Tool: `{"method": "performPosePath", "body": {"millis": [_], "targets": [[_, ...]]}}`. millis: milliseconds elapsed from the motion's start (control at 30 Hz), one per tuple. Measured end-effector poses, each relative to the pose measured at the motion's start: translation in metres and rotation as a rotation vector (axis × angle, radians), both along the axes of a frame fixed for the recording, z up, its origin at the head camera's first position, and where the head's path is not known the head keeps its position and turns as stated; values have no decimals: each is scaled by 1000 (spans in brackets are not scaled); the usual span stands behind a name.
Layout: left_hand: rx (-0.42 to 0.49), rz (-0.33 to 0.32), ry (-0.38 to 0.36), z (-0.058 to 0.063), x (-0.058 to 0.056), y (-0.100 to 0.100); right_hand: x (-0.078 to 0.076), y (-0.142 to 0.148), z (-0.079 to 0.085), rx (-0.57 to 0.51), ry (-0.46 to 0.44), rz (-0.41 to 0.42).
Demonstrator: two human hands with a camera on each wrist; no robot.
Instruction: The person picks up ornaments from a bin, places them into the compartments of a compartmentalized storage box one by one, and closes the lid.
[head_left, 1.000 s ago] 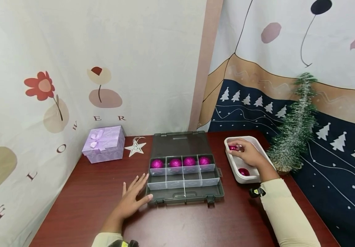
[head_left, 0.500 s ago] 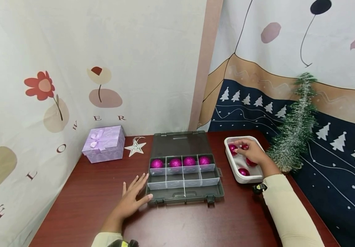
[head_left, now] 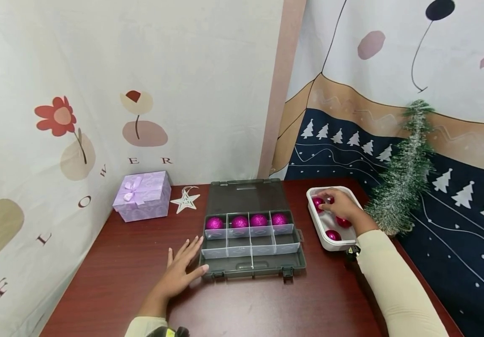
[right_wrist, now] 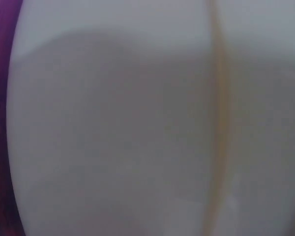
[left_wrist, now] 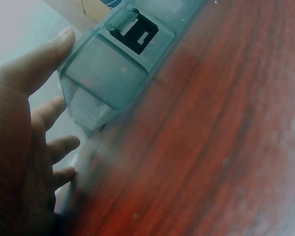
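My left hand [head_left: 180, 269] lies with fingers spread beside the left edge of an open dark translucent compartment box [head_left: 263, 264]. In the left wrist view its thumb and fingertips rest along the side of the box [left_wrist: 105, 76]. A row of glittery magenta baubles [head_left: 239, 222] fills the back compartments. My right hand [head_left: 342, 206] reaches into a white tray [head_left: 324, 244], fingers bent down among shiny pink baubles [head_left: 333, 235]. Thumb and forefinger are around the baubles at the tray's far left, but any grip is hidden. The right wrist view is blurred, with a magenta edge [right_wrist: 1, 123].
A lilac gift box [head_left: 143, 196] with a bow stands at the back left, next to a white star ornament [head_left: 186, 200]. A small tinsel tree [head_left: 406, 178] rises behind the tray on the right. Printed cloth hangs behind the brown table [head_left: 111, 281].
My right hand first shifted right inside the tray, uncovering more pink baubles, then moved slightly back to the left. The left hand and the compartment box have stayed put.
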State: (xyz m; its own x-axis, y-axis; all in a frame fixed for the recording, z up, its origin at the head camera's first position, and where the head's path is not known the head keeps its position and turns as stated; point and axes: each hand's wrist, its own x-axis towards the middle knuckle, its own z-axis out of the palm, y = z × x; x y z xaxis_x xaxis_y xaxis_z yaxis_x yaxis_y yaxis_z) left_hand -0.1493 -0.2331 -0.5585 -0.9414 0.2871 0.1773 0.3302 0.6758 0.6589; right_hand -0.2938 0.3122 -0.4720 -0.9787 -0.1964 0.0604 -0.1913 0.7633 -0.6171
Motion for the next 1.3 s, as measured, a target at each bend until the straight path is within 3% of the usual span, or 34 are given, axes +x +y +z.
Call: {"method": "performPosePath", "body": {"millis": [467,833,1067,1300], "targets": [[-2,-1,-7,0,-1,1,-2,0,-3,69,8,4],[-4,-3,0,-1,-1,1,-4,-1,-9,104,-38,-79],[1,-6,12,-2,0,0,-4,0,-10,133,-27,-65],[1,-6,12,-2,0,0,-5,-2,-9,161,-70,-91]]}}
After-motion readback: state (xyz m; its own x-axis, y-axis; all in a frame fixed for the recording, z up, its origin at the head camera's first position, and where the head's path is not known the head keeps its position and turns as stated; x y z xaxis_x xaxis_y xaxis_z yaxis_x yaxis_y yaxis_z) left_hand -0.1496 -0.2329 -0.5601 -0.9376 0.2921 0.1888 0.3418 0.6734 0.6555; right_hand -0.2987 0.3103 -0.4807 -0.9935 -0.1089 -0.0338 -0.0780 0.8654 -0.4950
